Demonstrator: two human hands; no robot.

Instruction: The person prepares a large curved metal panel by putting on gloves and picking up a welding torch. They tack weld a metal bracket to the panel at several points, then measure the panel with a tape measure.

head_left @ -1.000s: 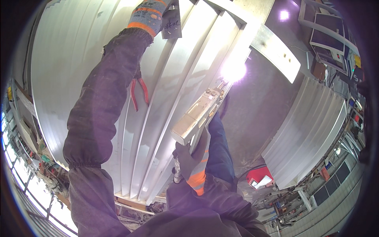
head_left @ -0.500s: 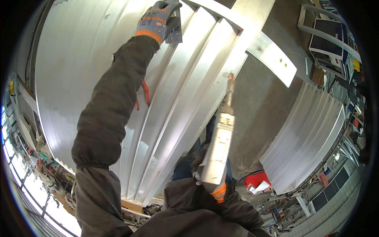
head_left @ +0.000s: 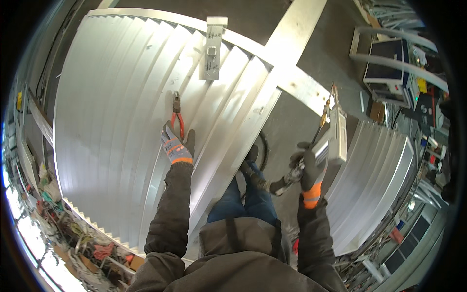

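Note:
My left hand [head_left: 177, 148], in a grey glove with an orange cuff, is over the slatted panel at the red-handled pliers [head_left: 178, 111]. Its thumb and fingers are apart on either side of the pliers' handles; whether they touch is unclear. The pliers lie on the slats, jaws pointing away from me. My right hand [head_left: 311, 170], gloved alike, grips a welding gun [head_left: 335, 138] with a silver boxy body and a slim tip pointing away, held off the panel's right side. A metal template plate [head_left: 211, 63] with a small square knob rests across the slats near the panel's far edge.
The large louvred aluminium panel [head_left: 107, 107] fills the left and middle. A flat metal bar [head_left: 296, 29] crosses beyond its far right corner. A second slatted panel [head_left: 369, 180] stands at the right, with a boxy machine [head_left: 389, 68] behind it. A black hose [head_left: 265, 148] lies on the floor.
My left hand has let go of the template plate and come back toward me to the pliers. My right hand has swung the welding gun rightward, away from the panel's edge.

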